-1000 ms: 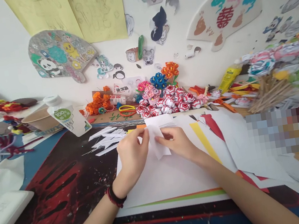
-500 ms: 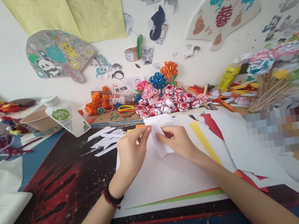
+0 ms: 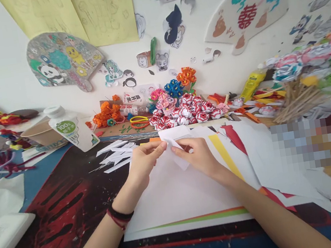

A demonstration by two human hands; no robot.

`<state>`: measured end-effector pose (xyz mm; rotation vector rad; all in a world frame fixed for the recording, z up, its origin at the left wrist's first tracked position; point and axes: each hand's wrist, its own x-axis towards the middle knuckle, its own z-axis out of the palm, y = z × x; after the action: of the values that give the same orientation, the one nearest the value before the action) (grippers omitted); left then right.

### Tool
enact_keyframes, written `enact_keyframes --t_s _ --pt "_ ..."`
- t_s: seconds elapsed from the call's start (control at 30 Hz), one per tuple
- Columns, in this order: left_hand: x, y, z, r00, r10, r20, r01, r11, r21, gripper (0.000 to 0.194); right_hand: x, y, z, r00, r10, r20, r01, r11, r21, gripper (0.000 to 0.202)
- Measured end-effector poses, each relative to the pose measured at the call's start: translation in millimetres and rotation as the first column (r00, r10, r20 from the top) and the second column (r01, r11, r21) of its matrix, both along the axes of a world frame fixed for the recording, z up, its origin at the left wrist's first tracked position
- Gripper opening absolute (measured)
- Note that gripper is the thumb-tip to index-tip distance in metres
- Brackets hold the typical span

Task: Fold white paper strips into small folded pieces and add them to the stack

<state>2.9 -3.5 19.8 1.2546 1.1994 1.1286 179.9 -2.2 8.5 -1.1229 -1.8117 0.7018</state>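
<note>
A small white piece of paper (image 3: 181, 161) is held between my two hands above a large white sheet (image 3: 179, 198). My left hand (image 3: 144, 162) pinches its upper left corner between thumb and forefinger. My right hand (image 3: 196, 154) grips its right side, thumb in front and fingers behind. The paper hangs tilted, its lower tip pointing down and right. Just behind the hands lies a stack of white paper pieces (image 3: 171, 134). White paper strips (image 3: 115, 153) are scattered left of my left hand on the dark mat.
A white bottle (image 3: 73, 131) and a brown paper bowl (image 3: 38, 132) stand at the left. Red-and-white paper flowers (image 3: 187, 114) are heaped at the back. To the right lie a yellow strip (image 3: 224, 154), white sheets (image 3: 271, 158) and a bunch of sticks (image 3: 294, 102).
The piece of paper has turned, its upper corner now leaning left and its lower tip swung right. My left hand and wrist have rotated slightly; my right hand keeps nearly the same place.
</note>
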Motion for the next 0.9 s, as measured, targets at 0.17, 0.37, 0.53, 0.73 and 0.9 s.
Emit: enact_keyframes --t_s 0.17,0.37,0.53,0.73,0.9 --pt "0.9 0.3 0.8 0.997 0.038 -0.068 -0.033 0.997 0.068 0.033 1.1 0.4 0.0 0.997 0.035 -0.064 -0.040 0.997 -0.073 0.033" --pt "-0.2 -0.6 1.1 0.995 0.027 -0.091 -0.019 0.996 0.089 0.027 3.4 1.9 -1.4 0.985 0.087 -0.148 -0.115 0.975 -0.192 0.033" --pt "-0.3 -1.7 2.9 0.991 0.034 -0.126 -0.023 0.996 0.083 0.027 3.3 0.7 1.8 0.976 0.092 -0.196 -0.139 0.960 -0.244 0.037" --pt "-0.4 -1.2 2.6 0.989 0.020 -0.146 -0.007 0.996 0.087 0.027 3.1 0.6 3.6 0.974 0.103 -0.200 -0.152 0.958 -0.245 0.040" --pt "-2.2 -1.6 0.1 0.990 0.001 -0.138 0.014 0.994 0.104 0.026 3.5 1.1 2.7 0.974 0.109 -0.197 -0.154 0.961 -0.229 0.043"
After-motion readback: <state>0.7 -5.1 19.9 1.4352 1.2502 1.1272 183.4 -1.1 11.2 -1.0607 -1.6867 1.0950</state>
